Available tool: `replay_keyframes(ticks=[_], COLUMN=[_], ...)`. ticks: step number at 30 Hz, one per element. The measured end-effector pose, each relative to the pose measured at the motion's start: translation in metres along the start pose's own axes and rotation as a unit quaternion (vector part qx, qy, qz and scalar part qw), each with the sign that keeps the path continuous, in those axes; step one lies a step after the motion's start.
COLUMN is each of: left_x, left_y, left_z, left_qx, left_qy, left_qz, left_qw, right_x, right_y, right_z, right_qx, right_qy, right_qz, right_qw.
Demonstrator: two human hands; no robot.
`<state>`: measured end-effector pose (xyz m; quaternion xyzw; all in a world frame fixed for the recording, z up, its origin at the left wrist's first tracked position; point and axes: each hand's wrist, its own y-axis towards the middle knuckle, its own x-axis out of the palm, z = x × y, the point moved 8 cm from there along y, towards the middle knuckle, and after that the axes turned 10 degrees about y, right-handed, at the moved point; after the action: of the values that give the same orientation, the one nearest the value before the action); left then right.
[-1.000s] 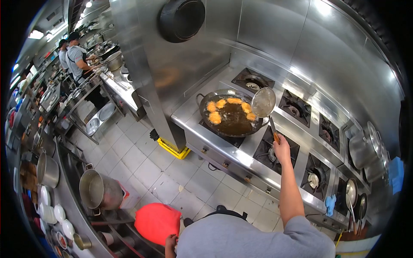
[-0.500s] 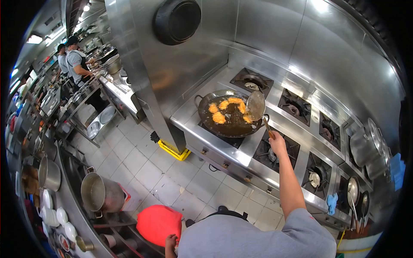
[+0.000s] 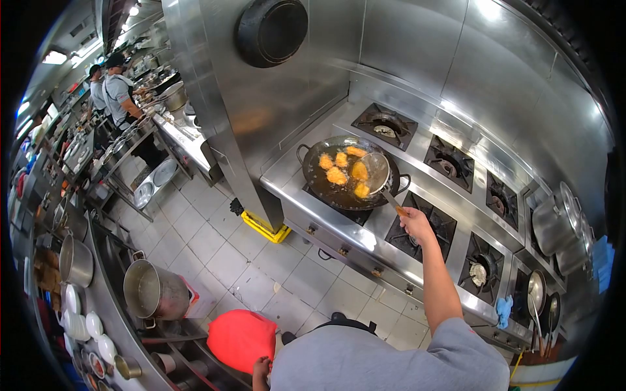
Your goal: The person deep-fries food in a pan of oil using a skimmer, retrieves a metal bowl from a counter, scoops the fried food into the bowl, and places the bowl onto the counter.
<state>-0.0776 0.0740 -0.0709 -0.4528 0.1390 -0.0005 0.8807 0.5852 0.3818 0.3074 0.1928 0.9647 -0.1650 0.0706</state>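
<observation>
My right hand (image 3: 417, 225) is closed round the wooden handle of a round strainer (image 3: 377, 171), over the front right burner area. The strainer's head lies in the oil at the right side of a dark two-handled wok (image 3: 314, 186). Several golden fried pieces (image 3: 336, 175) float in the oil, and two are at the strainer's left edge. Down at the bottom, my left hand (image 3: 261, 366) hangs beside a red rounded object (image 3: 242, 341); its fingers look curled, but what they hold, if anything, is too small to tell.
Unused burners (image 3: 448, 164) surround the wok. Large pots (image 3: 554, 221) and ladles (image 3: 536, 293) stand at the right. A black pan (image 3: 271, 32) hangs on the steel wall. Two people (image 3: 119, 94) stand at the far left. A deep pot (image 3: 151, 290) sits lower left.
The strainer has gone from above the wok's right rim down into the oil, moving left among the fried pieces. My right hand has shifted slightly, and the pieces have moved. My left hand is nearly still.
</observation>
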Motion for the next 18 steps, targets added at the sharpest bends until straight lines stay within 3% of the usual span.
replay_keyframes(ticks=[12, 18], left_x=[0.000, 0.001], left_y=[-0.002, 0.002], left_z=[0.007, 0.005], left_qx=[0.021, 0.014], left_qy=[0.010, 0.015], left_qz=[0.022, 0.018], left_qw=[0.999, 1.000], right_x=[-0.023, -0.034], right_y=[-0.019, -0.012], right_z=[-0.005, -0.014], right_qx=[-0.044, -0.147], right_qy=[-0.023, -0.070], right_qz=[0.012, 0.084], right_qw=[0.999, 0.983])
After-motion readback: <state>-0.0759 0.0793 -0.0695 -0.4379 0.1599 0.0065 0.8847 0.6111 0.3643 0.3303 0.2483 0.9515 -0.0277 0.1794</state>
